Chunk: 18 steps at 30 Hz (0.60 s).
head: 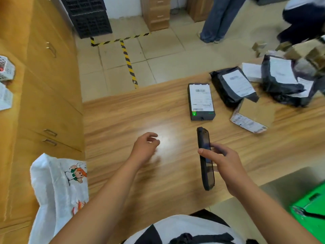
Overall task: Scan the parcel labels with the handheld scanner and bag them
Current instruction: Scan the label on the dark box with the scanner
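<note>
While the right hand (223, 161) grips the handheld scanner (204, 159) round its middle, thumb across the near edge and fingers curled behind it, the left hand (145, 148) hangs over the wooden surface (123, 120) with fingers loosely curled and nothing in them, slightly blurred. The scanner is turned on its edge, and its far tip points away from the person toward a dark boxed parcel (201, 101) that lies label-up on the surface just beyond the right hand. Farther out and to the right of that hand lie more parcels: a black mailer (232, 87) with a white label, a brown cardboard box (253, 115) right beside it, and a second black mailer (281, 80) behind them, with others too blurred to tell apart. Left of the left hand, below the surface's edge, a white bag (59, 191) printed with a cartoon figure sits against wooden cabinets (49, 95). Right of the right forearm is a green crate (309, 208).
</note>
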### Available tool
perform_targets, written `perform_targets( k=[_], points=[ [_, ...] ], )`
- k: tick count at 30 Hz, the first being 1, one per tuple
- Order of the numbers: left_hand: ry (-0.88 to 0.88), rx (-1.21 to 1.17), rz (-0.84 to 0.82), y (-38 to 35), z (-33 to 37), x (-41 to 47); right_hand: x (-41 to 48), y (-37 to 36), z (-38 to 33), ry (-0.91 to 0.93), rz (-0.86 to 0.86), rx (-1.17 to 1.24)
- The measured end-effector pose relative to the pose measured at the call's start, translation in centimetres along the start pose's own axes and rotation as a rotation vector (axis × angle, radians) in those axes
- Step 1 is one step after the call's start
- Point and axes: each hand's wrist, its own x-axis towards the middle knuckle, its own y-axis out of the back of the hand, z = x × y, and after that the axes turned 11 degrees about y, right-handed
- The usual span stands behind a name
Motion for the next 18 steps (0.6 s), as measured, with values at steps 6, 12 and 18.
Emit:
perform_targets(
  k=[6, 12, 18],
  points=[
    [-0.027, 0.237, 0.066, -11.3, 8.3, 3.2, 3.7, 8.2, 0.7, -0.015, 0.056, 0.077],
    [0.096, 0.463, 0.253, -20.3, 14.7, 7.8, 6.1, 14.1, 1.4, -0.043, 0.091, 0.091],
    [0.241, 0.596, 0.357, -24.1, 17.5, 10.9, 7.1, 18.2, 1.6, -0.050, 0.119, 0.086]
  ],
)
